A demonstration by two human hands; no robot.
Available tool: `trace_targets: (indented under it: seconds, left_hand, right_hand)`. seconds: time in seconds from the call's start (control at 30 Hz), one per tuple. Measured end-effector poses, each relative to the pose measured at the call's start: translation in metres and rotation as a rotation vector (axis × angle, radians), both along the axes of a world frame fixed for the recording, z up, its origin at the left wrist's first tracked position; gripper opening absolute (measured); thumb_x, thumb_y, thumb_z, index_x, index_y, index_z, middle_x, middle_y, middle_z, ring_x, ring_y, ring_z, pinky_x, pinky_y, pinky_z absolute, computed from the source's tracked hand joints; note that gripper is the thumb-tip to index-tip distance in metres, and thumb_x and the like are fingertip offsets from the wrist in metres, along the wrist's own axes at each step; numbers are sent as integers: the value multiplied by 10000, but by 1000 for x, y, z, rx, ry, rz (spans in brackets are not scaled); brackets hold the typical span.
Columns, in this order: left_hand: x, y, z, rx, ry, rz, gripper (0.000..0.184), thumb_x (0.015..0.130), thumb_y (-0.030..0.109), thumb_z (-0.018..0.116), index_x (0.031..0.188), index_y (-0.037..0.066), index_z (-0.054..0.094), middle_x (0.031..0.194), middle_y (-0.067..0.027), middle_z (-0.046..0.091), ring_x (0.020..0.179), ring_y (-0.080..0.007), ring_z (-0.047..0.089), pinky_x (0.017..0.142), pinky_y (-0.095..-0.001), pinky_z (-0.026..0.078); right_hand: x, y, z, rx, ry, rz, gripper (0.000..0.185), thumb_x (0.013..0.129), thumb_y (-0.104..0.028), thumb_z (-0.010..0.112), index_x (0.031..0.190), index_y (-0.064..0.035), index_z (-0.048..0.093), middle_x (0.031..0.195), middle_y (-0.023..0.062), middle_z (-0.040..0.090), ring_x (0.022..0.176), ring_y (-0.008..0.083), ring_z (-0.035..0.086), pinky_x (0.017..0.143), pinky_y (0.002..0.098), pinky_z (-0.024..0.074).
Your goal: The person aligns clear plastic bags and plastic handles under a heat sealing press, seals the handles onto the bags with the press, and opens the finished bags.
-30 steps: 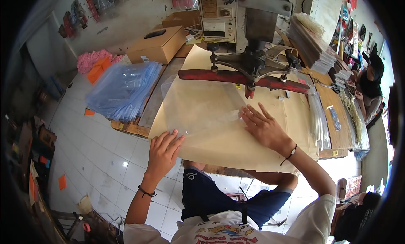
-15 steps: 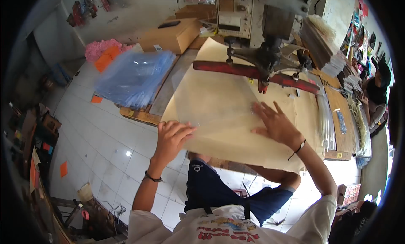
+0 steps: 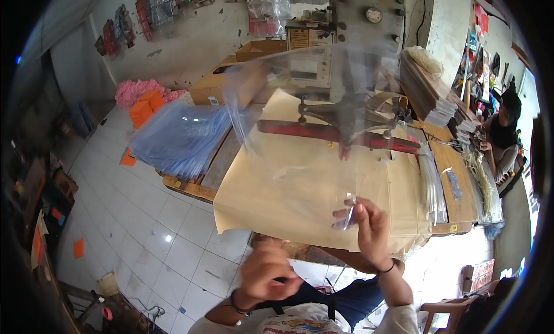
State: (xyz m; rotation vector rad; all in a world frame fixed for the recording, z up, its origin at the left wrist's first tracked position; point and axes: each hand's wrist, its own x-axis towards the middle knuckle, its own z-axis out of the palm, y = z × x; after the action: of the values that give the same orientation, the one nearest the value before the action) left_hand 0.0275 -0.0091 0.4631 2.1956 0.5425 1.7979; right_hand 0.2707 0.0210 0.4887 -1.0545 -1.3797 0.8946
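Note:
My right hand (image 3: 372, 227) pinches the lower corner of a clear plastic sheet (image 3: 239, 109) between thumb and fingers. The sheet is raised and blurred, spreading up and left in front of the machine. Under it, a large tan paper sheet (image 3: 254, 192) covers the worktable. My left hand (image 3: 268, 270) is nearer my body, off the table's front edge; its fingers look curled but motion smears them. Above the paper stands a press-like machine with a red bar (image 3: 288, 128), partly seen through the plastic.
A stack of bluish plastic sheets (image 3: 179, 135) lies at the table's left, near orange pieces (image 3: 145, 108) and a cardboard box (image 3: 210, 92). Bundled clear strips (image 3: 430, 187) and scissors (image 3: 444, 141) are on the right. Another person (image 3: 505, 135) sits at far right.
The clear plastic sheet has come up off the tan paper, held at a corner by my right hand. My left hand has left the paper, moving down toward my body. The view has tilted upward.

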Motion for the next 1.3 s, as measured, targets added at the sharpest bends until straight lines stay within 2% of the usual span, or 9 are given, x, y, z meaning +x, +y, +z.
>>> trace_targets:
  seconds: [0.1, 0.2, 0.33, 0.47, 0.5, 0.63, 0.9, 1.1, 1.3]
  left_hand:
    - [33, -10, -49, -763, 198, -351, 468, 881, 348, 809, 1132, -8, 635, 976, -101, 694, 880, -199, 671, 790, -331, 540]
    - [42, -35, -108, -1154, -451, -745, 662, 977, 485, 665, 1332, -59, 535, 1143, -118, 676, 981, -199, 669, 861, -330, 550]
    - [38, -47, -102, -1421, -444, -407, 407, 1067, 301, 564, 1209, -76, 621, 1034, -145, 714, 841, -212, 707, 787, -342, 570]
    - [29, -60, -113, -1405, -408, -365, 318, 1045, 229, 607, 1119, -78, 642, 993, -209, 734, 831, -249, 727, 725, -370, 604]
    - [26, -64, -116, -1380, -377, -343, 296, 1041, 208, 611, 1109, -78, 646, 987, -212, 734, 841, -253, 729, 727, -374, 606]
    - [13, -82, -126, -1333, -348, -296, 239, 1021, 116, 635, 1112, -102, 668, 1010, -213, 745, 861, -209, 722, 767, -337, 593]
    - [-3, -88, -121, -1285, -402, -170, 121, 1000, 41, 635, 1035, -70, 669, 963, -182, 745, 843, -226, 733, 813, -356, 608]
    - [-21, -57, -96, -1134, -320, -96, 192, 973, 147, 648, 944, -43, 654, 797, -161, 726, 729, -241, 718, 736, -395, 586]
    - [-30, -22, -82, -1106, -298, -159, 337, 998, 243, 554, 864, -58, 627, 687, -191, 666, 630, -294, 670, 642, -426, 566]
  right_hand:
    - [-15, -28, -55, -38, 138, -55, 329, 1087, -234, 515, 1177, 50, 654, 1045, 113, 755, 913, 125, 668, 843, 279, 526]
    - [-38, -62, -90, -236, 293, 32, 256, 1026, -186, 637, 1165, 19, 700, 1006, 71, 721, 818, 83, 599, 769, 265, 502]
    - [-48, -84, -127, -345, 231, 143, 255, 953, -147, 731, 1166, -8, 733, 1217, 132, 691, 830, 96, 620, 779, 276, 525]
    - [-24, -68, -128, -375, 141, 191, 524, 1010, -182, 654, 1463, 21, 486, 1272, 166, 679, 995, 172, 680, 813, 315, 574]
    - [-23, -59, -109, -409, 420, 165, 521, 1039, -259, 608, 1451, 38, 490, 1256, 180, 684, 1050, 195, 683, 866, 348, 573]
    - [16, -23, -71, -394, 431, 57, 540, 1056, -323, 568, 1394, 94, 505, 1200, 195, 703, 942, 249, 733, 833, 362, 598]
    - [48, -2, -29, -520, 323, 276, 419, 1063, -209, 563, 1312, 128, 545, 1108, 239, 710, 918, 267, 747, 846, 355, 627]
    - [47, 8, 17, -371, 146, 269, 408, 1017, -62, 570, 1349, 154, 474, 1069, 242, 711, 941, 298, 747, 855, 356, 626]
    - [60, 48, -13, -445, 46, 293, 575, 995, -95, 605, 1508, 14, 366, 1041, 218, 710, 794, 240, 736, 775, 332, 637]
